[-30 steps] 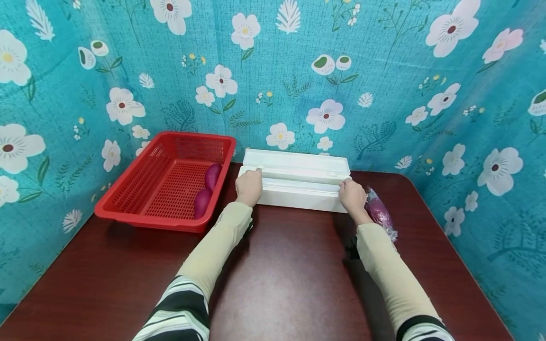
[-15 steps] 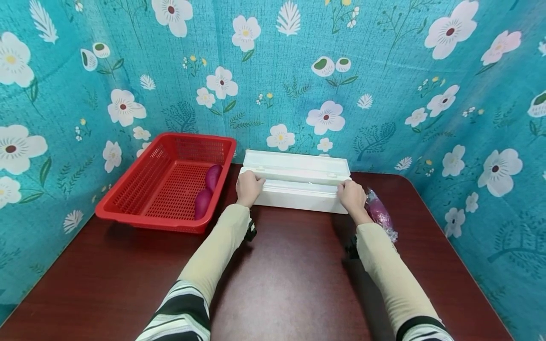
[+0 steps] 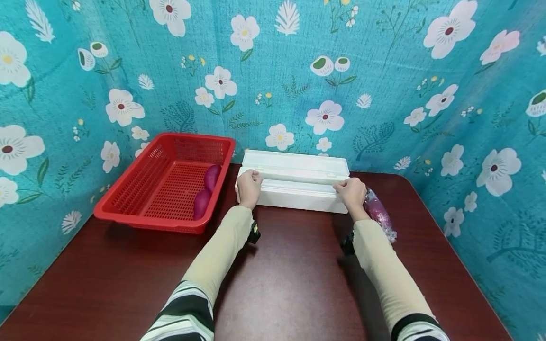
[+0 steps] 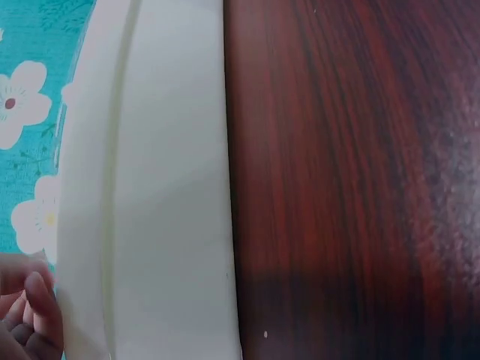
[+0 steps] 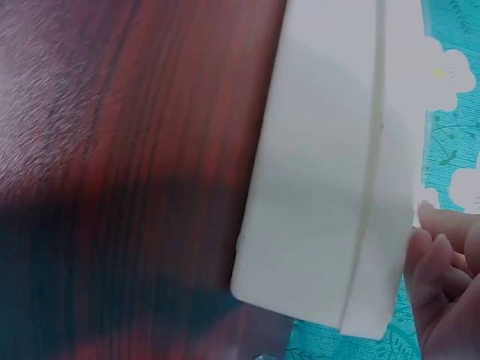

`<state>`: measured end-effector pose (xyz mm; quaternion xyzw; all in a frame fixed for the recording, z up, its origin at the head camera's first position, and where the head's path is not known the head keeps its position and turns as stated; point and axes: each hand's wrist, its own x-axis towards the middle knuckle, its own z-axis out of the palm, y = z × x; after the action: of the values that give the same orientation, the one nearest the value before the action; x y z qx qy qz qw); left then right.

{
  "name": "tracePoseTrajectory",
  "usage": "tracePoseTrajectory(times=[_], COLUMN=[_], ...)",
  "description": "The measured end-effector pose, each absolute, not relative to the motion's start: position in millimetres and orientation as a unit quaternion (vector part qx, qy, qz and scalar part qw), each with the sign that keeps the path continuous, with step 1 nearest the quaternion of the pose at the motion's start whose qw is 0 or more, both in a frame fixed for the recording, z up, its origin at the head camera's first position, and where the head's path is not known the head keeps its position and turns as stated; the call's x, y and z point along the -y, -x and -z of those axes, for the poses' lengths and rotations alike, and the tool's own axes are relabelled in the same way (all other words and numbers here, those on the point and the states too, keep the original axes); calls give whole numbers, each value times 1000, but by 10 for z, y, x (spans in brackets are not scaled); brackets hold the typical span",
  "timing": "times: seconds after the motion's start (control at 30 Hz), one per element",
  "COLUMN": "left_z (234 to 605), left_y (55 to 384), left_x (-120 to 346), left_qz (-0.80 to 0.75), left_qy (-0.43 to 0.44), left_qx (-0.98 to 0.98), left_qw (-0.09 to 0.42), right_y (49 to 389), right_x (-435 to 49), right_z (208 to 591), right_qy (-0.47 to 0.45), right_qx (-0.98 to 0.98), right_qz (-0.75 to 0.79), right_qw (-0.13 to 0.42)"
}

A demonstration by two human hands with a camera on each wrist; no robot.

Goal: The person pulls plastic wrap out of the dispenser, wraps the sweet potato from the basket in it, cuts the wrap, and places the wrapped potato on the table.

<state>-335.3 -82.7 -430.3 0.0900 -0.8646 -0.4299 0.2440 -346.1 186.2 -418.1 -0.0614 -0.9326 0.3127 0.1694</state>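
A long white cling film dispenser lies at the back of the table, its lid raised. At its left end, my left hand has thumb and fingers pinched together over the opening. My right hand pinches likewise at the right end. Between them a shiny strip, apparently the cling film's edge, runs along the opening; the film itself is barely visible. In the left wrist view my left hand's curled fingers show beside the dispenser; the right wrist view shows my right hand's bent fingers at the other end.
A red plastic basket stands at the left, with two smooth purple oblong objects along its right side. To the right of my right hand lies a purple oblong object in clear film. A flowered blue cloth hangs behind the dark table.
Both hands stay at the dispenser's ends. My right hand's fingers have shifted slightly left and up, and my left hand's fingers have drawn into a pinch. The dispenser and basket stay put.
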Motion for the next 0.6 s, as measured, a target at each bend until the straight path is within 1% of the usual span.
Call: tracePoseTrajectory(times=[0.13, 0.37, 0.5, 0.6], left_z=[4285, 4293, 4310, 4326], left_y=[3339, 3350, 3347, 3338], left_x=[818, 803, 795, 802], left_qz=[428, 421, 441, 447], left_qy=[-73, -58, -58, -69], left_qx=[861, 857, 845, 840], left_qw=[266, 293, 297, 299], right_y=[3474, 3503, 3494, 3497], right_x=[-1848, -1875, -1887, -1893], right_z=[4168, 4238, 4264, 4284], right_qy=[83, 169, 179, 185], right_qx=[921, 831, 792, 774], right_qz=[-347, -514, -570, -590], right_qw=[154, 130, 126, 137])
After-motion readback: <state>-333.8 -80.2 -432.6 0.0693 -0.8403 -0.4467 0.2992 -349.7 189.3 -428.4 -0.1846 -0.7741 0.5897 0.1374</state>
